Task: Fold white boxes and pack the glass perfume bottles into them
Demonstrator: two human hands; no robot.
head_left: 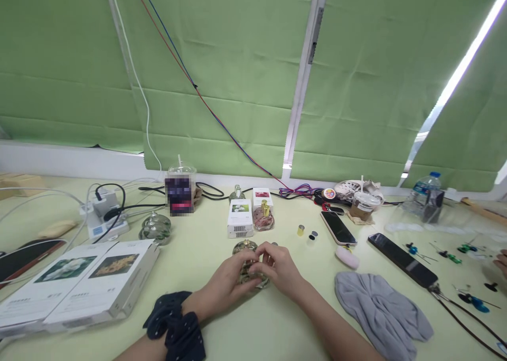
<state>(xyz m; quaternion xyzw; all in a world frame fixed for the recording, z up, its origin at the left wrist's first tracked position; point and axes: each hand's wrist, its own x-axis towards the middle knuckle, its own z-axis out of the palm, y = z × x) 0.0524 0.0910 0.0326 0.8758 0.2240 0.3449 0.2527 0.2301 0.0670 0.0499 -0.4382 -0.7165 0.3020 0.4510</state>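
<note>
A round, ribbed glass bottle [242,245] with a gold-coloured neck stands on the table, partly hidden behind my hands. My left hand [227,279] curves around its near left side, a dark dotted scrunchie on the wrist. Thumb and fingers of my right hand [280,268] are bent together in a pinch at the bottle's upper right; what lies between them cannot be made out. Just beyond are a white box [240,219] with a flower picture and a pinkish glass bottle [263,218] with gold tops. Small caps [301,230] lie to the right.
Flat white boxes [79,282] and another ribbed glass bottle [156,228] are at left, near a power strip [105,221] with cables. To the right lie two phones [403,259], a pink oval case [347,257] and grey cloth [380,313]. Another person's hand shows at far right.
</note>
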